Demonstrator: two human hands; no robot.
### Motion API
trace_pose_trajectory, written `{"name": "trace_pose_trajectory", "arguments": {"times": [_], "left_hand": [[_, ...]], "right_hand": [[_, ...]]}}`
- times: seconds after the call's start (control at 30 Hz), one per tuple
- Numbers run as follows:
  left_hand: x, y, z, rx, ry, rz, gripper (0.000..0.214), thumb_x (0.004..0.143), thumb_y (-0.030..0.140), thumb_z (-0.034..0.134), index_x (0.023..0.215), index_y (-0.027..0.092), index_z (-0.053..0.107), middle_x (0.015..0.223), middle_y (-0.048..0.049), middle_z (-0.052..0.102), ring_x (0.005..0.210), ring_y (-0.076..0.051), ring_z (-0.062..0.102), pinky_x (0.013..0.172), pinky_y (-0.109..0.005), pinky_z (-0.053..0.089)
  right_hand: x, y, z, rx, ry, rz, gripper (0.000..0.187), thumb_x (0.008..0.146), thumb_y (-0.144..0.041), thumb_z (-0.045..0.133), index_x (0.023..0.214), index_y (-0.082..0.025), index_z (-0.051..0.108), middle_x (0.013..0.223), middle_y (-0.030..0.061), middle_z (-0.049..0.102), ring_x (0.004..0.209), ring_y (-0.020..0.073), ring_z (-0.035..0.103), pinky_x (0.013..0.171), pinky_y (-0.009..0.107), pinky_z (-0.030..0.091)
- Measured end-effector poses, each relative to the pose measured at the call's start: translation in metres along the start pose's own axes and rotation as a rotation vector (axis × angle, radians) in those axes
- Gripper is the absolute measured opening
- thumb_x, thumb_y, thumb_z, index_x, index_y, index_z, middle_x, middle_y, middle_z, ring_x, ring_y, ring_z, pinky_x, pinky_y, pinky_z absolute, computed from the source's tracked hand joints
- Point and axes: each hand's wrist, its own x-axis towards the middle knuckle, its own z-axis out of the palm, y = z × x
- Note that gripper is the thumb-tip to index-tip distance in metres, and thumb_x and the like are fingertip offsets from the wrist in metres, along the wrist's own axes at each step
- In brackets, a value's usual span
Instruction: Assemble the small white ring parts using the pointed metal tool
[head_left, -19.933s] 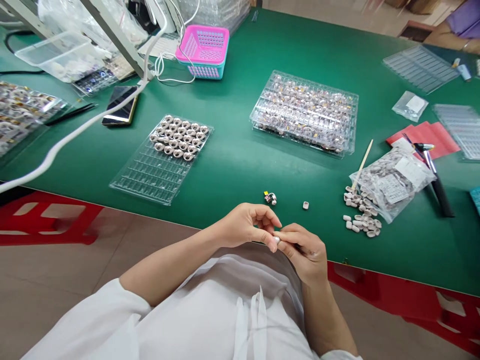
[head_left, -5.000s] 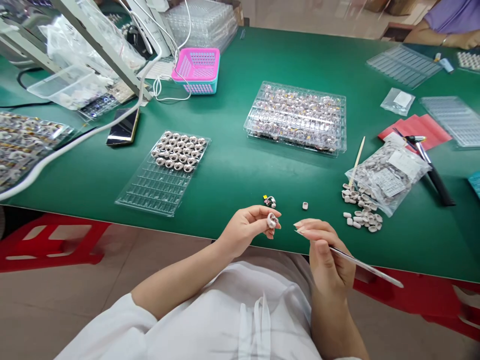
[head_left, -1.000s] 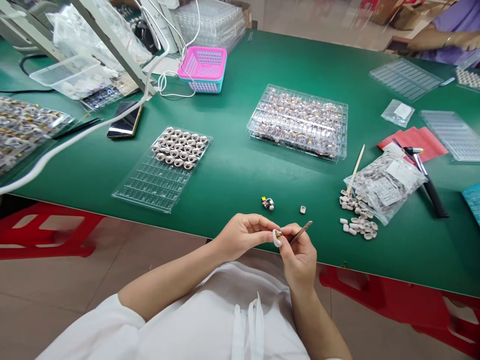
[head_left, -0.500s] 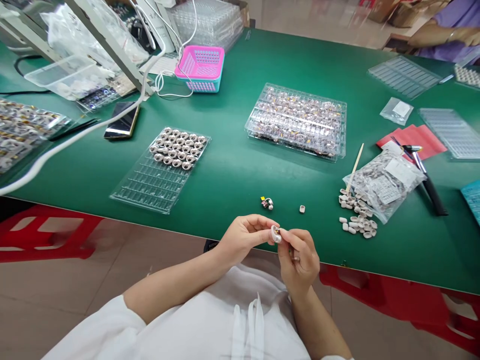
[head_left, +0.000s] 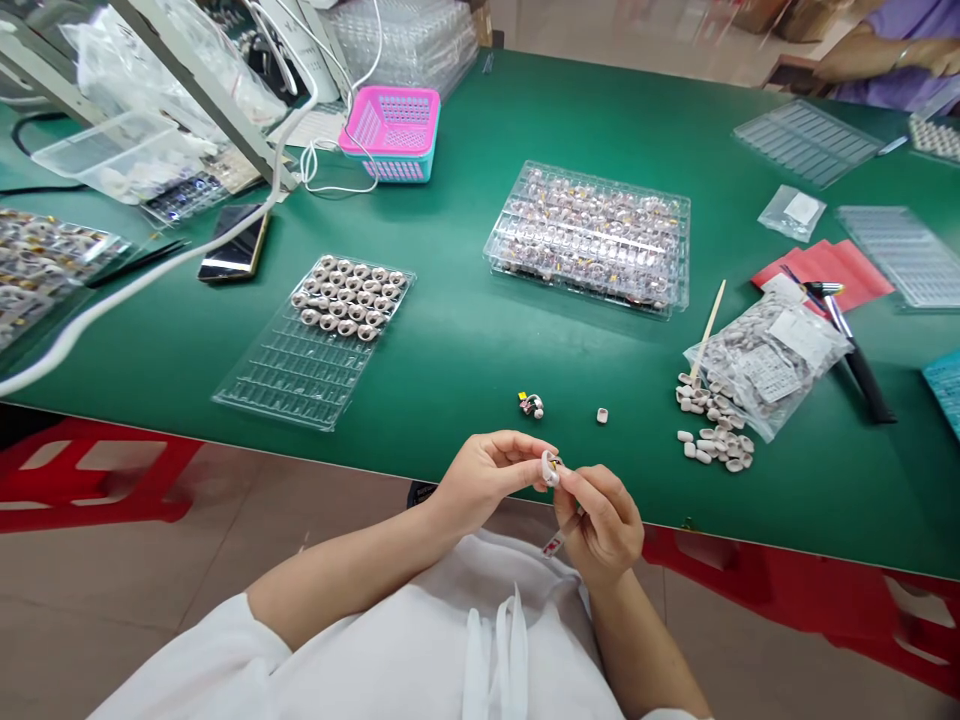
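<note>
My left hand [head_left: 487, 475] pinches a small white curved earphone part [head_left: 550, 468] between thumb and fingertips, over the table's front edge. A bit of yellow and dark shows in its opening. My right hand [head_left: 604, 520] is closed, its thumb and index finger touching the part's right side. A thin pale strip with red marking [head_left: 555, 541] sticks out from the right hand's curled fingers toward the left; its other end is hidden. On the table just beyond lie another earphone part with a yellow tab [head_left: 532, 404] and a small whitish shell piece [head_left: 602, 415].
Left stands a clear tray [head_left: 277, 370] partly filled with whitish shells. Stacked clear trays [head_left: 589, 240] of parts lie ahead. Loose shells [head_left: 720, 440], a filled bag [head_left: 769, 360] and a black-handled tool [head_left: 866, 380] are right. Behind are a pink basket [head_left: 390, 120] and phone [head_left: 234, 243].
The strip with red marking now shows below my right hand, which has shifted slightly right. The held part has turned a little. The whole view has shifted slightly.
</note>
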Motion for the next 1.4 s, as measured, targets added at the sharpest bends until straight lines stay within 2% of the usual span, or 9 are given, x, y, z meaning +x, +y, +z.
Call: {"name": "trace_pose_trajectory", "arguments": {"times": [0.3,0.5,0.6,0.67,0.87,0.97,1.1,1.23,1.4], "left_hand": [[0.004,0.001,0.003,0.052,-0.01,-0.014,0.016,0.074,0.024,0.083,0.083,0.013,0.077,0.073,-0.0029,0.074,0.065,-0.011,0.064,0.069,-0.023,0.055],[0.01,0.014,0.002,0.122,-0.014,-0.015,0.011,0.07,0.018,0.081,0.076,0.013,0.073,0.069,-0.0006,0.072,0.062,-0.009,0.062,0.063,-0.02,0.051],[0.019,0.018,-0.001,0.156,0.001,0.039,0.01,0.068,0.015,0.079,0.075,0.013,0.072,0.069,-0.0004,0.072,0.063,-0.009,0.063,0.063,-0.02,0.051],[0.026,0.018,-0.003,0.184,-0.011,0.071,0.009,0.068,0.014,0.078,0.074,0.014,0.071,0.07,-0.0009,0.072,0.064,-0.011,0.064,0.066,-0.022,0.052],[0.038,0.013,-0.002,0.255,-0.043,0.126,0.008,0.07,0.016,0.075,0.077,0.014,0.07,0.074,-0.0031,0.074,0.069,-0.014,0.068,0.07,-0.025,0.054],[0.038,0.011,-0.005,0.233,-0.053,0.131,0.01,0.072,0.018,0.076,0.078,0.014,0.071,0.075,-0.0032,0.074,0.07,-0.014,0.068,0.069,-0.025,0.053],[0.034,0.013,-0.013,0.179,0.011,0.119,0.015,0.072,0.024,0.08,0.08,0.013,0.072,0.078,-0.0033,0.074,0.071,-0.013,0.067,0.07,-0.025,0.054],[0.028,0.019,-0.015,0.077,0.054,0.128,0.022,0.071,0.028,0.085,0.082,0.013,0.072,0.083,-0.0049,0.076,0.079,-0.017,0.071,0.079,-0.03,0.056],[0.018,0.014,0.0,-0.08,0.014,0.154,0.026,0.074,0.03,0.085,0.084,0.013,0.069,0.084,-0.0061,0.077,0.091,-0.022,0.075,0.089,-0.034,0.055]], "right_hand": [[0.008,0.005,-0.011,0.004,-0.105,-0.026,0.036,0.086,-0.011,0.066,0.116,-0.031,0.065,0.083,0.0036,0.073,0.064,0.0165,0.066,0.059,0.031,0.056],[0.026,0.016,-0.032,0.174,-0.291,0.083,0.028,0.087,-0.012,0.067,0.11,-0.028,0.07,0.087,0.0039,0.073,0.071,0.0154,0.068,0.06,0.028,0.055],[0.038,0.033,-0.047,-0.014,-0.252,0.263,0.014,0.09,-0.019,0.065,0.101,-0.024,0.072,0.089,0.0046,0.07,0.067,0.0139,0.062,0.059,0.027,0.051],[0.046,0.044,-0.054,-0.171,-0.246,0.345,0.013,0.093,-0.024,0.061,0.099,-0.023,0.073,0.089,0.0047,0.068,0.065,0.0138,0.059,0.059,0.028,0.049],[0.058,0.06,-0.042,-0.347,-0.426,0.272,0.021,0.092,-0.029,0.062,0.109,-0.022,0.072,0.1,0.0063,0.067,0.077,0.0168,0.063,0.065,0.028,0.05],[0.059,0.065,-0.032,-0.439,-0.465,0.224,0.02,0.092,-0.024,0.061,0.106,-0.019,0.072,0.1,0.0079,0.068,0.083,0.0199,0.066,0.066,0.029,0.05],[0.061,0.061,-0.029,-0.363,-0.402,0.239,0.02,0.093,-0.021,0.055,0.101,-0.017,0.073,0.093,0.0083,0.069,0.081,0.0199,0.065,0.069,0.031,0.05],[0.056,0.035,-0.028,0.046,-0.319,0.428,0.014,0.093,-0.026,0.061,0.097,-0.022,0.073,0.094,0.0056,0.068,0.077,0.0164,0.064,0.066,0.028,0.051],[0.036,0.008,-0.007,0.382,0.0,0.624,0.015,0.088,-0.029,0.07,0.101,-0.024,0.072,0.085,0.0011,0.069,0.059,0.0114,0.059,0.053,0.025,0.05]]}}
